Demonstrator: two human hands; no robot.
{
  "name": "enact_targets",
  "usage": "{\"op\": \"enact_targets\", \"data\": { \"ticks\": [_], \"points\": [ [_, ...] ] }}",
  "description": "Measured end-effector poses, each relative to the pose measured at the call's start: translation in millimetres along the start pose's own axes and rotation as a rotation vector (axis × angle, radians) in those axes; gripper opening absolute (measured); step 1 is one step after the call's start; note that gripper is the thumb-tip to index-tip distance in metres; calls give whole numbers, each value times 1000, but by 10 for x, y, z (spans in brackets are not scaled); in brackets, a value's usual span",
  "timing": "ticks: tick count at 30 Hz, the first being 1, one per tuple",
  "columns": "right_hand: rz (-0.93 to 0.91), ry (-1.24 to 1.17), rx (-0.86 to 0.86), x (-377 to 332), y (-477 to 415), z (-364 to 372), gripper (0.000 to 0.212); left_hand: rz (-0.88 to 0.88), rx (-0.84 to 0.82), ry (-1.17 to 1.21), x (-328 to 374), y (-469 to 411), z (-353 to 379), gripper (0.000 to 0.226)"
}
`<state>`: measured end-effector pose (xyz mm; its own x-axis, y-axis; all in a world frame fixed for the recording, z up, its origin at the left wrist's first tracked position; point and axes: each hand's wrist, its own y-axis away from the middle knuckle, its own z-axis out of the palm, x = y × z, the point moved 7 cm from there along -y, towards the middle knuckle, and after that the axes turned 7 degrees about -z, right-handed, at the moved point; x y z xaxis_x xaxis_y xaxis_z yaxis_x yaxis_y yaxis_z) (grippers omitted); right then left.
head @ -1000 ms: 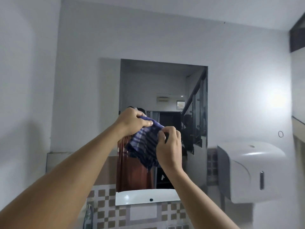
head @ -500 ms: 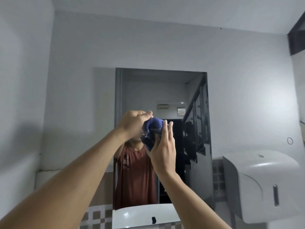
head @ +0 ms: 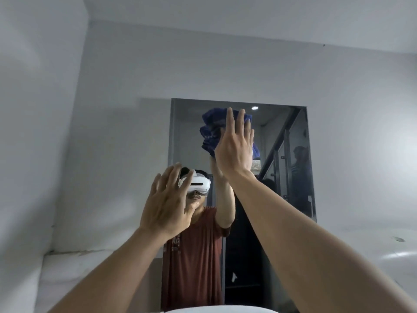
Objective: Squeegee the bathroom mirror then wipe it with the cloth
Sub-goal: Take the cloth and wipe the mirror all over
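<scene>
The bathroom mirror [head: 282, 168] hangs on the grey wall ahead. My right hand [head: 235, 147] is raised near its top, palm flat, pressing a bunched blue cloth [head: 211, 132] against the glass. The cloth shows around my fingers and partly as a reflection. My left hand [head: 168, 204] is lower and to the left, fingers spread, holding nothing, in front of the mirror's left edge. No squeegee is in view.
The mirror reflects a person in a red shirt with a white headset, a stair railing and a dark doorway. A white sink rim [head: 216, 310] shows at the bottom edge. A white dispenser top [head: 394, 254] sits at the lower right.
My left hand has let go of the cloth and opened. My right hand has lifted the cloth up to the top of the mirror. The view has tilted upward.
</scene>
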<state>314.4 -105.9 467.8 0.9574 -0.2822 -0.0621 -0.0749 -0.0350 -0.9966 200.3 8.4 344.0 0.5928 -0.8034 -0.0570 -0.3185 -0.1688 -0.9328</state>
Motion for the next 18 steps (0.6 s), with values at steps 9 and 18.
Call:
{"op": "enact_targets", "data": {
  "ticks": [9, 18],
  "points": [
    [-90, 72, -129, -188, -133, 330, 64, 110, -25, -10, 108, 174, 171, 91],
    [-380, 177, -229, -487, -303, 478, 66, 97, -55, -36, 97, 199, 262, 95]
  ]
}}
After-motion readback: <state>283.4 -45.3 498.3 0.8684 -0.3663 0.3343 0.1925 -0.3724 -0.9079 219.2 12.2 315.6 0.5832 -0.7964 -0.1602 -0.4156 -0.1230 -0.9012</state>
